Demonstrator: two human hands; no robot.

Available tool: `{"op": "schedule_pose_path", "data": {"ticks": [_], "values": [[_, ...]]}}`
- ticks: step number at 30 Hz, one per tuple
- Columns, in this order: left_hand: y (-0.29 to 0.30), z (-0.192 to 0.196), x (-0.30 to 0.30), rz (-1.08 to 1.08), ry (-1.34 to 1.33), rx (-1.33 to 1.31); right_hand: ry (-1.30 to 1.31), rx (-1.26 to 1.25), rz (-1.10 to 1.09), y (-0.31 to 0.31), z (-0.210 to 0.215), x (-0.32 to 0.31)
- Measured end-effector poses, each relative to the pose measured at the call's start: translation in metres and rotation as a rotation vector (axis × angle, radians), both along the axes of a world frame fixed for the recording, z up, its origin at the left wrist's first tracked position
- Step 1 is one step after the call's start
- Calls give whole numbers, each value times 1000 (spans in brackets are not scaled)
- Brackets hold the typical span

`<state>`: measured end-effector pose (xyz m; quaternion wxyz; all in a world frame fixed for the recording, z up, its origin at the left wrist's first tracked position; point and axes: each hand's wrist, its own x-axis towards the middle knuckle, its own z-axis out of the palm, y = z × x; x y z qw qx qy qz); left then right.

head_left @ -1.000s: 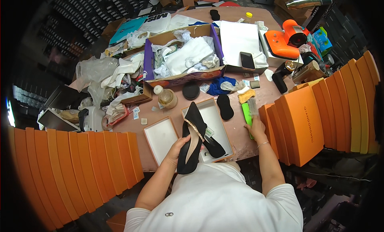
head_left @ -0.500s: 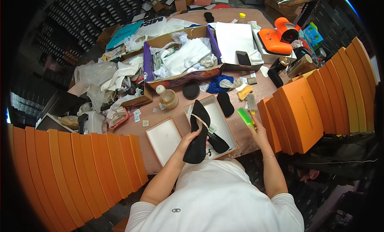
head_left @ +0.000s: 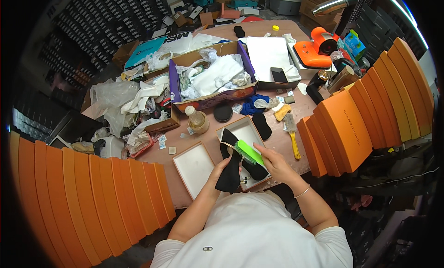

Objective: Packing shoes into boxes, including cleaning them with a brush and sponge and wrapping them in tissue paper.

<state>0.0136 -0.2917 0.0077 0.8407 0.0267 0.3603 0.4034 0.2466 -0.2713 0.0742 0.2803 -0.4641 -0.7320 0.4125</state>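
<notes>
My left hand (head_left: 219, 172) is closed around a black pointed shoe (head_left: 230, 175) with a glittery strap, held tilted over an open shoe box (head_left: 240, 128). In my right hand (head_left: 276, 164) is a bright green brush (head_left: 249, 152), its bristles at the shoe's strap and upper. Whether they touch it I cannot tell. A second black shoe (head_left: 255, 171) lies in the box, partly hidden by the held shoe and my right hand. The white-lined box lid (head_left: 194, 168) lies to the left. On the table at the right is a yellow-handled brush (head_left: 294, 145).
Orange shoe boxes stand in rows at left (head_left: 92, 194) and right (head_left: 344, 134). Beyond the work lie a glass bottle (head_left: 199, 123), a round black tin (head_left: 223, 112), a black insole (head_left: 262, 125), a yellow sponge (head_left: 282, 112) and a purple carton (head_left: 252, 74) of cloths.
My right hand has brought the green brush left, from beside the yellow-handled brush to the held shoe. The shoe stays in my left hand, and the head view has shifted slightly.
</notes>
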Motion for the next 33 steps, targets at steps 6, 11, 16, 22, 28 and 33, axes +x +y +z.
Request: {"op": "schedule_pose_path", "data": {"ticks": [6,11,16,22,28,33], "values": [[-2,-9,-13,-54,16,31,-236,660,350,-28,45,-32],[-23,19,-24,-35,100,160,-522,504,184,43,-6,16],[-14,27,-24,163,214,101,-645,587,158,97,-37,10],[-23,55,-41,3,279,267,-409,768,382,74,20,-23],[-36,64,-50,-190,863,610,-319,819,303,74,34,-38],[-38,77,-40,-188,1378,717,-479,720,87,123,5,-20]]}}
